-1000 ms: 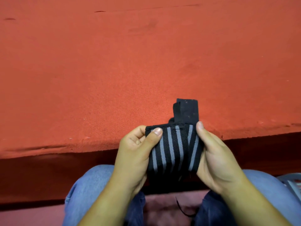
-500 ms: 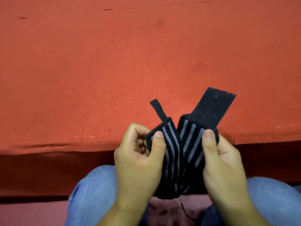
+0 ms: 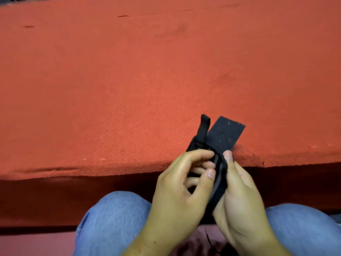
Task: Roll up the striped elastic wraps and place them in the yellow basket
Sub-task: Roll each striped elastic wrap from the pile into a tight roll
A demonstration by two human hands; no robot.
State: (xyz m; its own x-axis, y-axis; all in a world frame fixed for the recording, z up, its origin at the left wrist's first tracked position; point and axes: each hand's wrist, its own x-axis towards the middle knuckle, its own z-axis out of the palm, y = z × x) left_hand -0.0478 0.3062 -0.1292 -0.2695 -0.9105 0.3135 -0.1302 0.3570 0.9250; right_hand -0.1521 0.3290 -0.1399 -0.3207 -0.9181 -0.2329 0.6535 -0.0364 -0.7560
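Note:
I hold a black elastic wrap (image 3: 224,137) folded between both hands, just over the near edge of the red surface. My left hand (image 3: 181,189) pinches its left side with curled fingers and thumb. My right hand (image 3: 239,196) grips its right side, thumb on top. A black flap end and a thin loop (image 3: 203,126) stick up above my fingers. The grey stripes are mostly hidden by my hands. No yellow basket is in view.
A wide red felt-covered surface (image 3: 147,80) fills the view ahead, its front edge (image 3: 92,170) dropping to a dark red side. My knees in blue jeans (image 3: 110,222) are below the hands.
My hands have pressed the two halves of the wrap together, hiding the striped faces. The flap and the loop now stand close side by side.

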